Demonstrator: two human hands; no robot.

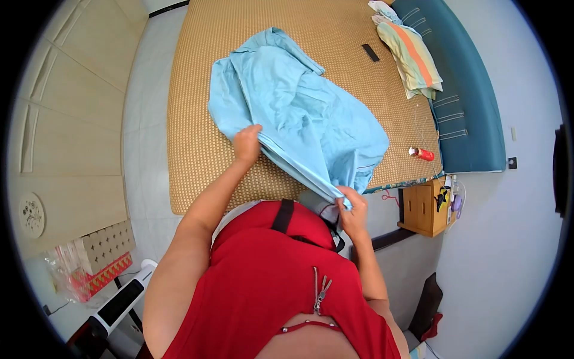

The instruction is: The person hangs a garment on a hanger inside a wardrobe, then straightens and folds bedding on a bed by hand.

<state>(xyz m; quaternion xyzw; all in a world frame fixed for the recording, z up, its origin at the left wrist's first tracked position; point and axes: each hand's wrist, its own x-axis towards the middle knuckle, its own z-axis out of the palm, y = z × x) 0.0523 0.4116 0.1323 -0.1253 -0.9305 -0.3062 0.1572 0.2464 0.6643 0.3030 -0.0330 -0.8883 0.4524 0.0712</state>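
Observation:
A large light blue bedding cloth lies crumpled and partly folded over on the bed. My left hand is closed on its near edge at the middle left. Farther right, my right hand grips a corner of the same cloth, beside the bed's near edge. Between both hands the edge runs taut and slanted. Folds hide whether the cloth is a single sheet or a cover with two layers.
The bed has a woven tan mat and a blue headboard. On it are a striped pillow, a black remote and a red can. A wooden nightstand stands at right, wardrobes at left.

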